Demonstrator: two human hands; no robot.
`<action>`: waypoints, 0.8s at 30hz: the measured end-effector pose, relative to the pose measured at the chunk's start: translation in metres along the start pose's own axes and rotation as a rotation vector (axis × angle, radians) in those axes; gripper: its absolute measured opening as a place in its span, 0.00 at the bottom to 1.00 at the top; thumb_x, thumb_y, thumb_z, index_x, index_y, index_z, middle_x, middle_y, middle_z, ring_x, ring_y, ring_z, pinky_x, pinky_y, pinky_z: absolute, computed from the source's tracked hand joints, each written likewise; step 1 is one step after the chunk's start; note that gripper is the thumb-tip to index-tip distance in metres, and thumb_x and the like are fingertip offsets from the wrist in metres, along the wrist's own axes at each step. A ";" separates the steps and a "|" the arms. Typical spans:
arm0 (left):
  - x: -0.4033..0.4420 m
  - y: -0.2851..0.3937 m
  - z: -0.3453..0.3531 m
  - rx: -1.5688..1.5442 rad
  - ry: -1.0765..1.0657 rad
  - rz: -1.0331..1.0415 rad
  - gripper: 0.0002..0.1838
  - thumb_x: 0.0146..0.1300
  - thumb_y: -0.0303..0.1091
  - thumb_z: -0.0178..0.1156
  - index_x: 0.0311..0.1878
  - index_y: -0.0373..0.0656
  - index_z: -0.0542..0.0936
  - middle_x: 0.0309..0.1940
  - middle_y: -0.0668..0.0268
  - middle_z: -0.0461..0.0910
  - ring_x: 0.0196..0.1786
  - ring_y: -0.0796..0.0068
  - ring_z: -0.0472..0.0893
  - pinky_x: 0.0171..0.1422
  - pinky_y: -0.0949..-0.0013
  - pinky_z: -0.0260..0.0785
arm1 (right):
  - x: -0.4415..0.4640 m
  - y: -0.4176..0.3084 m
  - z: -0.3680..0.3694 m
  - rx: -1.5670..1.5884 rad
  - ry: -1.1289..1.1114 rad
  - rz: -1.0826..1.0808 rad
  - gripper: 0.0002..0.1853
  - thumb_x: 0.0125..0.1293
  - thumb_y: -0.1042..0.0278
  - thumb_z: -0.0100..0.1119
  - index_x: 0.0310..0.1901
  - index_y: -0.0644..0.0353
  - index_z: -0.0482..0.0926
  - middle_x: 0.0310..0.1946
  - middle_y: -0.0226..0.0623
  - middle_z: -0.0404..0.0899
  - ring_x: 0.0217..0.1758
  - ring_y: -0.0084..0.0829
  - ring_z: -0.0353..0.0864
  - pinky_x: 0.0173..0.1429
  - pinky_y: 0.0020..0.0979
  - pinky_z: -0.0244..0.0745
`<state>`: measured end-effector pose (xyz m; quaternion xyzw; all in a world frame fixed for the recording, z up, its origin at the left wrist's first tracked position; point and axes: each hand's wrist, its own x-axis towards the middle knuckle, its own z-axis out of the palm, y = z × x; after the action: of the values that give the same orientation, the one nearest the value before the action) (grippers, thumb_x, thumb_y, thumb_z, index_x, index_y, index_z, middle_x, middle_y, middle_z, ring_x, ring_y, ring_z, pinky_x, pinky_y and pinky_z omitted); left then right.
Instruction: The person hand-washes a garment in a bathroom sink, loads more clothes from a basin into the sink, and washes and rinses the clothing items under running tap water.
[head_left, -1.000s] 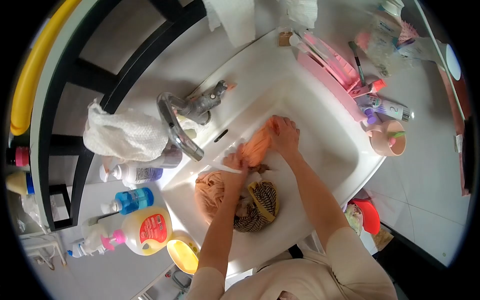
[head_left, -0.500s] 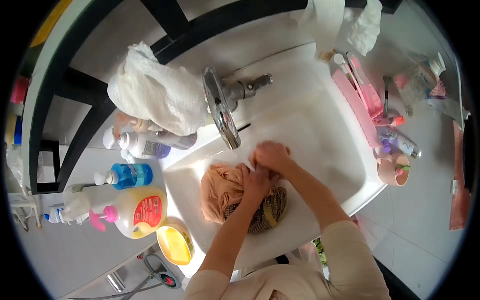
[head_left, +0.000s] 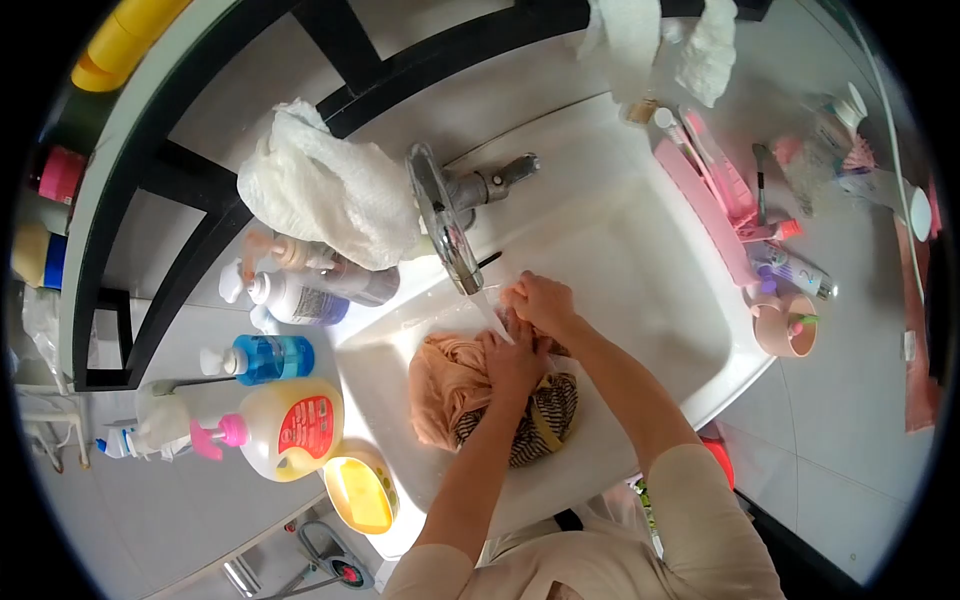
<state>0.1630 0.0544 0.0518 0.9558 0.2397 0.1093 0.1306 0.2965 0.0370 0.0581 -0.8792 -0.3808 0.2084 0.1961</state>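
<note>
Water: a thin stream (head_left: 493, 318) shows under the tap (head_left: 448, 230), unseen half a second ago; it falls beside the fingers, so wetting there seems likely.
Hands: close together near the tap's spout; one second ago they were apart, an orange cloth stretched between them.
Right hand (head_left: 542, 302): just beyond the stream from the tap; fingers curled and pressed together; what they pinch is hidden.
Left hand (head_left: 514, 366): nearer the wearer than the tap; fingers bent over cloth; cannot tell whether they pinch it.
Small cloth (head_left: 514, 322): reddish bit between the hands, below the tap; mostly covered.
Peach cloth (head_left: 440, 385): bunched in the sink (head_left: 650, 260), wearer's side of the tap; beside the left hand.
Striped cloth (head_left: 548, 425): beside the peach one, farther from the tap; partly under the left arm.
</note>
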 end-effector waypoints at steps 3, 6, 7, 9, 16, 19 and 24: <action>-0.001 -0.019 0.005 -0.053 0.094 -0.243 0.26 0.60 0.42 0.54 0.59 0.38 0.67 0.59 0.52 0.68 0.60 0.51 0.66 0.60 0.50 0.58 | -0.019 0.021 -0.031 0.044 0.053 0.195 0.16 0.59 0.54 0.54 0.41 0.57 0.73 0.34 0.39 0.80 0.40 0.41 0.79 0.44 0.39 0.74; 0.017 -0.025 -0.019 -0.338 0.077 -0.528 0.25 0.59 0.36 0.54 0.59 0.36 0.66 0.55 0.48 0.69 0.55 0.48 0.68 0.56 0.54 0.62 | -0.034 0.045 -0.066 0.236 -0.006 0.478 0.15 0.60 0.54 0.54 0.42 0.56 0.72 0.40 0.41 0.79 0.43 0.40 0.78 0.44 0.39 0.73; 0.026 -0.024 -0.033 -0.378 0.029 -0.568 0.25 0.58 0.34 0.54 0.59 0.36 0.66 0.53 0.48 0.69 0.54 0.48 0.69 0.55 0.54 0.63 | -0.038 0.060 -0.049 0.210 0.053 0.471 0.15 0.60 0.54 0.53 0.42 0.56 0.72 0.42 0.42 0.78 0.44 0.39 0.78 0.44 0.38 0.73; 0.040 -0.014 -0.035 -0.446 -0.044 -0.539 0.24 0.57 0.32 0.55 0.58 0.37 0.67 0.50 0.47 0.70 0.51 0.48 0.69 0.54 0.55 0.63 | -0.046 0.076 -0.015 0.282 0.159 0.427 0.17 0.61 0.54 0.53 0.44 0.59 0.72 0.41 0.44 0.78 0.44 0.37 0.78 0.45 0.36 0.73; 0.058 0.065 0.024 -0.531 0.054 -0.053 0.19 0.60 0.36 0.55 0.54 0.41 0.70 0.43 0.53 0.77 0.43 0.50 0.77 0.44 0.56 0.70 | -0.016 0.111 0.051 1.727 -0.063 -0.181 0.16 0.65 0.59 0.51 0.45 0.64 0.74 0.38 0.40 0.77 0.42 0.34 0.76 0.45 0.33 0.73; 0.046 0.080 0.003 -0.526 -0.017 0.095 0.18 0.61 0.37 0.54 0.53 0.43 0.71 0.40 0.53 0.78 0.40 0.52 0.79 0.42 0.57 0.71 | -0.024 0.096 0.038 1.970 -0.087 -0.081 0.14 0.64 0.63 0.53 0.44 0.65 0.74 0.39 0.37 0.76 0.40 0.30 0.76 0.44 0.29 0.74; 0.063 -0.047 -0.003 -0.664 -0.031 -0.337 0.18 0.61 0.42 0.55 0.49 0.41 0.74 0.38 0.52 0.79 0.38 0.51 0.79 0.41 0.55 0.70 | -0.039 0.030 -0.014 1.342 0.132 0.398 0.14 0.64 0.62 0.55 0.46 0.63 0.73 0.40 0.36 0.75 0.42 0.27 0.75 0.44 0.27 0.74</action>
<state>0.1963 0.1255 0.0497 0.8101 0.3433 0.1436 0.4531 0.2970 -0.0136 0.0629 -0.6321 0.0109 0.3766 0.6772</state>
